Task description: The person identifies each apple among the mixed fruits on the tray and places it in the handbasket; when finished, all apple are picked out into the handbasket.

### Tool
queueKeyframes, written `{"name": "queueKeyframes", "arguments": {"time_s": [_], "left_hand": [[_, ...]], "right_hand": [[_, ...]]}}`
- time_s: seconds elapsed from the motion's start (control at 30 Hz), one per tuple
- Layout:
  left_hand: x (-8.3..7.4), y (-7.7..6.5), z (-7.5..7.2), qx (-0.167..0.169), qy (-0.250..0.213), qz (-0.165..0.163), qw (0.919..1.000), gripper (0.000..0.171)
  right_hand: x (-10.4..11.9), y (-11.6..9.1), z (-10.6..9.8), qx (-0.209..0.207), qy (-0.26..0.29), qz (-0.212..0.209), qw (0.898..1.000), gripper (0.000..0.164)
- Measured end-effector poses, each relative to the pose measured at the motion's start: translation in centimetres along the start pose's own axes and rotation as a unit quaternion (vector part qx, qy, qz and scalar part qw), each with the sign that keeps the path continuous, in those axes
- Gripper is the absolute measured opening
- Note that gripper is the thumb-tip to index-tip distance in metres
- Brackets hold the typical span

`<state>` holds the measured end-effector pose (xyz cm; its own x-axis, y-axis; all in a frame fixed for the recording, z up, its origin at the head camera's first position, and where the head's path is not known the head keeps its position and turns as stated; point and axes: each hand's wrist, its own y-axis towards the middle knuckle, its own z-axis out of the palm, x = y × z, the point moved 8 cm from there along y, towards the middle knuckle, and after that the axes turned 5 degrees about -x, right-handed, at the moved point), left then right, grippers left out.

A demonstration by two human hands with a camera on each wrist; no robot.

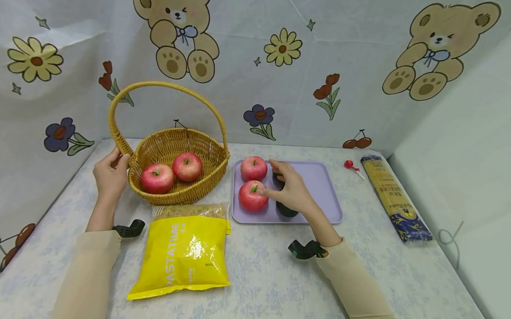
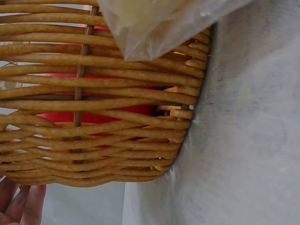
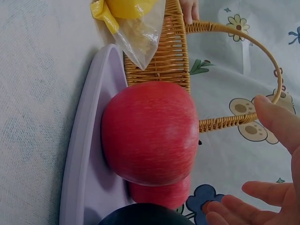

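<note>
At the left, a wicker basket (image 1: 198, 190) with a tall arched handle holds two red apples (image 1: 157, 178). My left hand (image 1: 111, 172) grips its left rim where the handle joins; those fingers also show at the lower left corner of the left wrist view. A lilac tray (image 1: 323, 186) carries two more red apples, one nearer (image 1: 252, 200) and one farther (image 1: 253, 168), beside dark round objects (image 1: 286, 210) partly hidden under my right hand. Above the tray, my right hand (image 1: 293, 187) hovers with thumb and fingers spread, apart from the near apple (image 3: 150, 133) in the right wrist view.
A yellow pasta bag (image 1: 187, 254) lies in front of the basket, its clear end close to the basket's front. Right of the tray are a red lollipop (image 1: 349, 164) and a long packet of noodles (image 1: 393, 196). A printed cloth (image 1: 239, 44) hangs behind the table.
</note>
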<state>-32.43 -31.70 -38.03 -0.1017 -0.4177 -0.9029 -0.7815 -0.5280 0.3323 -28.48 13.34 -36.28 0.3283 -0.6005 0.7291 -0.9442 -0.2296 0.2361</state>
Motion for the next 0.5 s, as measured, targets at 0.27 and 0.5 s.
{"name": "queueKeyframes", "arguments": {"time_s": [0.27,0.5], "left_hand": [[0.2,0.0,-0.2,0.003,0.008,-0.017,0.9998,0.038],[0.2,0.0,0.0,0.009,0.007,-0.015,0.9998,0.039]], "right_hand": [[-0.4,0.2,0.7,0.007,0.001,0.008,1.0,0.087],[-0.8,0.2,1.4,0.013,-0.003,0.003,1.0,0.089]]}}
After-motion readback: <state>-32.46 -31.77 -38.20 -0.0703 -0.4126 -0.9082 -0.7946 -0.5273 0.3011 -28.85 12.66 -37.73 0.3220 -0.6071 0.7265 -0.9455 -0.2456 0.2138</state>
